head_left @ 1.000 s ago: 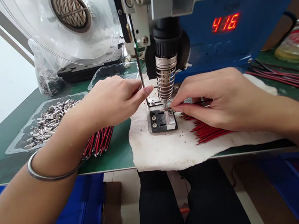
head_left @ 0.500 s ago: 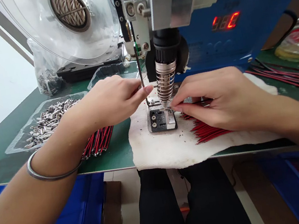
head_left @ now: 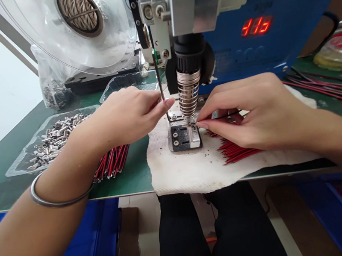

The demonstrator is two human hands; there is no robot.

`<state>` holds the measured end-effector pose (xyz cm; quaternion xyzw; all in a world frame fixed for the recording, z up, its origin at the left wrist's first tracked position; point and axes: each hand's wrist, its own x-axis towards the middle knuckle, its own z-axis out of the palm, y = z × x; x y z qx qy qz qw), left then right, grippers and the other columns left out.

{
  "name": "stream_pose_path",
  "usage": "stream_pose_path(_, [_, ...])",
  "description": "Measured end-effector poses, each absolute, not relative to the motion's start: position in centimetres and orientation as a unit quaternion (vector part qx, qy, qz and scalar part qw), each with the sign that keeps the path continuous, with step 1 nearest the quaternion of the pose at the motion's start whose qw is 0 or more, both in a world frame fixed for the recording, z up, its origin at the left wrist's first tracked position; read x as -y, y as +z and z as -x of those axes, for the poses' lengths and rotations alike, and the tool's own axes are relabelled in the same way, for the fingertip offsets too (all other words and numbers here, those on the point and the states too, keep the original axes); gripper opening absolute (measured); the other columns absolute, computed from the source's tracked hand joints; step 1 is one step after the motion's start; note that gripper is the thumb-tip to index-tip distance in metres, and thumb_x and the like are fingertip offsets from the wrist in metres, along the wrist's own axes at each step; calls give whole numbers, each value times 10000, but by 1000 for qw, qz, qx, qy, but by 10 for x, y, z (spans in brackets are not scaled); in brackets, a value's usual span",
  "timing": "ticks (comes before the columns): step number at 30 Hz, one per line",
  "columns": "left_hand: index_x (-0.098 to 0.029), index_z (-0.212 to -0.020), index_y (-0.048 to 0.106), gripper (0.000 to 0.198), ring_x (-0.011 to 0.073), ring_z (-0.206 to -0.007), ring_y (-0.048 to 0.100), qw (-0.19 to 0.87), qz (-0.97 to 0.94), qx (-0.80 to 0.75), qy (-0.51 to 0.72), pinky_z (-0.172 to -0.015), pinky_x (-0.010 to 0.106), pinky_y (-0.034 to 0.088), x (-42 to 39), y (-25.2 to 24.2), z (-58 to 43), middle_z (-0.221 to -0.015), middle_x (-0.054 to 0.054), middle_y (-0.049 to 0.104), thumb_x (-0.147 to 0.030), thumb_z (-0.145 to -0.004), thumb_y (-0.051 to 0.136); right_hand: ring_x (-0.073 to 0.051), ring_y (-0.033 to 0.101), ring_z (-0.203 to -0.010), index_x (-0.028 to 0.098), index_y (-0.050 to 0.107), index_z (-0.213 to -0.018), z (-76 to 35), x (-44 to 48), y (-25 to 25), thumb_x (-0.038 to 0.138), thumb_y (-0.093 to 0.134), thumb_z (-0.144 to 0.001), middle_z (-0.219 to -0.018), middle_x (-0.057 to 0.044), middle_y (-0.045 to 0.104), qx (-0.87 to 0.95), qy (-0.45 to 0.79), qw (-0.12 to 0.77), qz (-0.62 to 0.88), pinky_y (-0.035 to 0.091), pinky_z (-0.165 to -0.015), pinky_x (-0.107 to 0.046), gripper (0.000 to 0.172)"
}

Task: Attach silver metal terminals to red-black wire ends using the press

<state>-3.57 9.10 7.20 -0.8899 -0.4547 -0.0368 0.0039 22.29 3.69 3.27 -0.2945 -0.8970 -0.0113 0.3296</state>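
Note:
My right hand (head_left: 249,111) pinches a thin dark wire (head_left: 223,116) between thumb and forefinger. The wire's front end is at a small metal fixture (head_left: 194,136), right under the tip of a spring-wrapped soldering iron (head_left: 190,92). Left of the iron, my left hand (head_left: 132,112) is closed with thumb against forefinger, close to a thin upright metal rod (head_left: 158,78). Whatever is between those fingers is hidden. Red wires (head_left: 241,149) lie in a bunch below my right hand, on a white cloth (head_left: 181,174).
At the left, a clear plastic tray (head_left: 18,171) holds many small metal sleeves (head_left: 53,135). Another bunch of red and black wires (head_left: 113,162) lies beneath my left wrist. A blue machine (head_left: 244,60) with a lit red display stands behind; more wires (head_left: 330,87) lie right.
The red display on the blue machine shows different characters. The dark wire now shows more plainly behind my right fingertips. Both hands stay almost where they were.

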Motion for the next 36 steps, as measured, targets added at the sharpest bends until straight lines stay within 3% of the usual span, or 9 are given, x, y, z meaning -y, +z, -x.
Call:
stream_pose_path(11, [-284,-743,377,428,204,-592,275,-2,894,445,-55,-689,441,268,-92,71,38,-617,5,370,-538,-1086,389,-173,753,-763,235,798,-944,-223,-37,33,172,708,-1049,-916,-13,842,899,-21,327,291,536,-667,-316,153])
stream_pose_path(17, [-290,-705,412,429,202,-588,351,-7,899,434,-63,-690,429,337,-94,72,38,-564,0,391,-488,-1085,441,-176,755,-765,235,808,-933,-222,-37,33,171,704,-1048,-896,-10,837,898,-14,329,291,539,-676,-321,168])
stream_pose_path(27, [-292,-644,392,475,208,-639,284,2,886,453,-100,-707,432,298,-89,74,35,-553,-4,342,-514,-1053,488,-173,752,-748,219,826,-952,-223,-37,31,179,680,-1056,-901,-25,836,899,-7,325,293,535,-668,-304,184])
stream_pose_path(36, [-244,-812,487,397,171,-636,399,-53,889,453,-39,-692,373,286,-89,75,35,-669,1,456,-476,-1114,380,-182,746,-735,220,813,-934,-221,-36,33,155,670,-1040,-887,-27,833,893,14,334,300,535,-654,-316,190])
